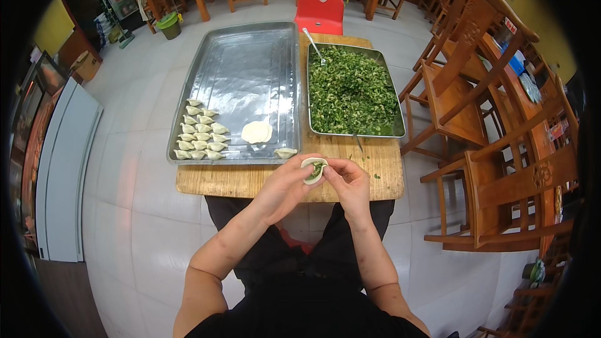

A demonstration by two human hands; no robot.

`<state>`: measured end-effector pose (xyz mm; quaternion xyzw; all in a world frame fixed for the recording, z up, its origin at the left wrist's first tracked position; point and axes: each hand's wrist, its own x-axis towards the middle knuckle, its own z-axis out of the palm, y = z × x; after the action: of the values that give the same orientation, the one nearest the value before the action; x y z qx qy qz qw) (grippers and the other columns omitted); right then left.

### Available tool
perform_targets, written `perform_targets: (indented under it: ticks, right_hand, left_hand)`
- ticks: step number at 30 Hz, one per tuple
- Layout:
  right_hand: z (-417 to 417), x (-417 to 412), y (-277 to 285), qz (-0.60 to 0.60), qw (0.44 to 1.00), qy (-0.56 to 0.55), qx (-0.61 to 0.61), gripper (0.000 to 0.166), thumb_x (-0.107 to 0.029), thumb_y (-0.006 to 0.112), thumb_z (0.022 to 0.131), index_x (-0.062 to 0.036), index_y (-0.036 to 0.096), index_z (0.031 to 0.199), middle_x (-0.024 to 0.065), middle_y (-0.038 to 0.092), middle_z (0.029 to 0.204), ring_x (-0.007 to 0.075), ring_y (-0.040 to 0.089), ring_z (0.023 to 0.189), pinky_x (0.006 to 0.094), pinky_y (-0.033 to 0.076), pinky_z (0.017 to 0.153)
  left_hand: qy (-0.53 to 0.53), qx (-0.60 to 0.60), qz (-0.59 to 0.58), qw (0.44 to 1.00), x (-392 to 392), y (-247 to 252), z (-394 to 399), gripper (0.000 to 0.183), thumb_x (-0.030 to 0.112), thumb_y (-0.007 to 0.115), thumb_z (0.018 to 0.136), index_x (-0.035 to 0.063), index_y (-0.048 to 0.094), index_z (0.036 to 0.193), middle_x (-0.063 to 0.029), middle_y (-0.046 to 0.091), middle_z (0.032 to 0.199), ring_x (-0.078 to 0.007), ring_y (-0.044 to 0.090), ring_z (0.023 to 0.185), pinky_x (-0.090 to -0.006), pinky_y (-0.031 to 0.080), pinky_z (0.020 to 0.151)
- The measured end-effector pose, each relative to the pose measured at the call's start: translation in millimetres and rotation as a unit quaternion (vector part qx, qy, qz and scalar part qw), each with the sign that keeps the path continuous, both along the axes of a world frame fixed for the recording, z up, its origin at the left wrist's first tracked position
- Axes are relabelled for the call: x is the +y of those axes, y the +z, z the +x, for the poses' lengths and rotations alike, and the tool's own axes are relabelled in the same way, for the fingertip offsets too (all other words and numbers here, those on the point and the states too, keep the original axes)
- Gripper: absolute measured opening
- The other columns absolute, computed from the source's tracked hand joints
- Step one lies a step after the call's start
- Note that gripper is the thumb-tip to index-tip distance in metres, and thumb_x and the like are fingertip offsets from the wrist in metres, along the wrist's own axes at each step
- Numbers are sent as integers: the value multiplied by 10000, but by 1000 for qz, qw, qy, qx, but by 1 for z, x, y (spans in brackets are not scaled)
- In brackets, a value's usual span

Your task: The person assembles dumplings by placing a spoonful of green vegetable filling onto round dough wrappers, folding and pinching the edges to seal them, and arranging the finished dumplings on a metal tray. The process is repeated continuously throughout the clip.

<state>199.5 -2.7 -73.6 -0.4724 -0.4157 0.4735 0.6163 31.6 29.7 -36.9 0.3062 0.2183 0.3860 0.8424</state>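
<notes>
My left hand cups a round dumpling wrapper with green chopped filling inside. The fingers of my right hand pinch the wrapper's right edge. Both hands are over the near edge of a wooden table. Folded dumplings sit in rows at the near left of a large metal tray. A stack of flat wrappers lies to their right, and a single dumpling rests close to my left hand. Beyond my right hand stands a metal pan of chopped green filling.
A metal spoon leans in the pan's far left corner. A thin dark utensil handle sticks out at the pan's near side. Behind the table is a red chair. Wooden chairs line the right, and a green bin stands at far left.
</notes>
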Motion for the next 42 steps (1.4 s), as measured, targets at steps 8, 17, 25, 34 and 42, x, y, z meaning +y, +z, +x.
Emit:
perform_targets:
  ticks: [8,17,25,34,42]
  right_hand:
    - [-3,-7,6,52,994,-32,-92,81,-33,704,884,27,702,940,54,692,903,120,634,871,262,494,810]
    - [-7,-11,27,144,977,33,-151,288,23,762,785,-1,727,1070,66,660,938,173,606,917,283,474,827]
    - [-11,-13,26,149,976,34,-153,158,48,755,786,-7,753,935,71,664,895,162,602,858,266,469,761]
    - [-12,-16,33,155,979,42,-127,87,19,768,783,3,720,854,73,670,867,166,603,827,281,466,755]
    - [-14,-18,40,153,968,43,-193,208,14,801,751,7,752,954,75,682,909,165,606,853,269,472,753]
  left_hand:
    - [26,128,170,977,-19,4,-6,493,-95,556,912,-9,426,1380,-98,546,1302,-180,576,1185,-314,450,1041]
    - [58,189,205,959,-21,12,-28,392,-38,595,935,-36,546,1323,-99,591,1234,-171,601,1140,-298,491,978]
    - [47,214,227,949,-25,22,-35,369,-16,612,936,-43,570,1302,-102,597,1195,-178,627,1084,-296,510,968]
    - [91,278,389,874,-27,29,-36,185,50,666,900,11,655,1081,-105,646,1111,-219,639,1042,-330,515,882]
    - [75,346,451,819,-23,35,-42,131,8,634,910,5,633,1040,-110,631,1114,-196,639,1021,-301,531,848]
